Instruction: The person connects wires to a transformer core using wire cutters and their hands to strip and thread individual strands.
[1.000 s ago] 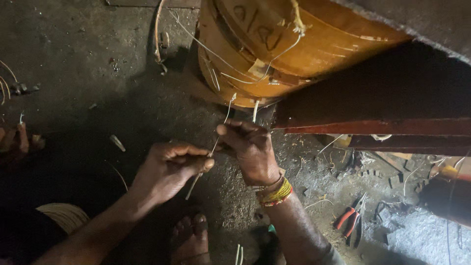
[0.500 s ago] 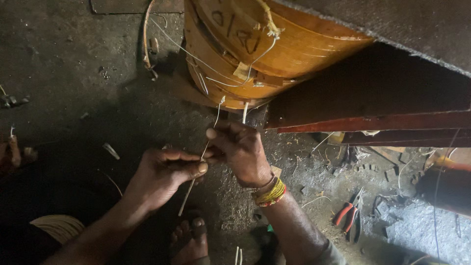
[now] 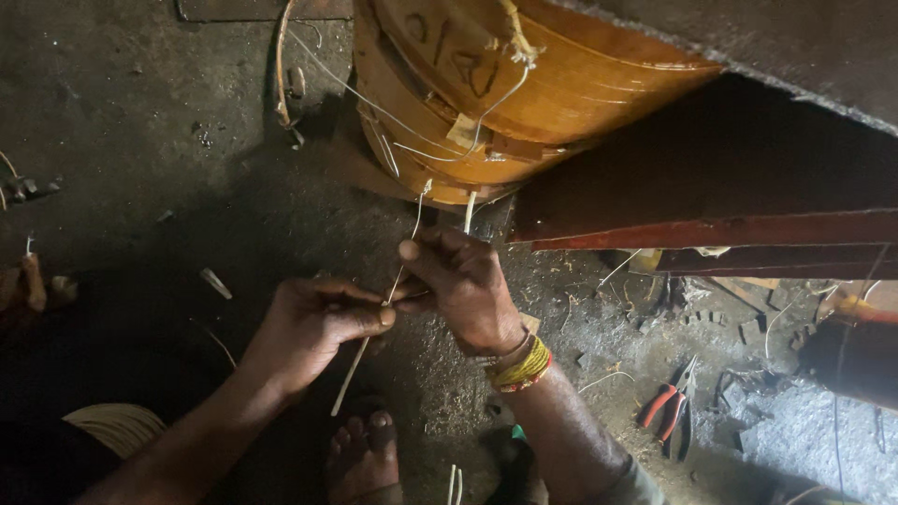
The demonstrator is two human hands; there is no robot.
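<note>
My left hand [image 3: 313, 323] pinches a thin pale cane strip [image 3: 354, 379] between thumb and forefinger; the strip runs from below the hand up toward the round wooden frame [image 3: 524, 84]. My right hand [image 3: 458, 285], with yellow and red bangles on its wrist, grips the same strip a little higher, next to a second short strip end [image 3: 469, 211]. Both hands almost touch. The orange-brown frame is made of stacked bent wood bands, with thin wires and strips hanging off it. My bare foot [image 3: 365, 458] rests on the ground just below the hands.
Red-handled pliers [image 3: 669, 404] lie on the dirt floor at the right. A dark red metal beam [image 3: 711, 229] juts out from the frame to the right. A coil of pale cane [image 3: 117, 425] sits at lower left. Wood scraps litter the dark floor.
The view has shifted slightly, so the frame sits further left. Both hands stay on the strip and have drawn closer together, with the left thumb now against the right hand.
</note>
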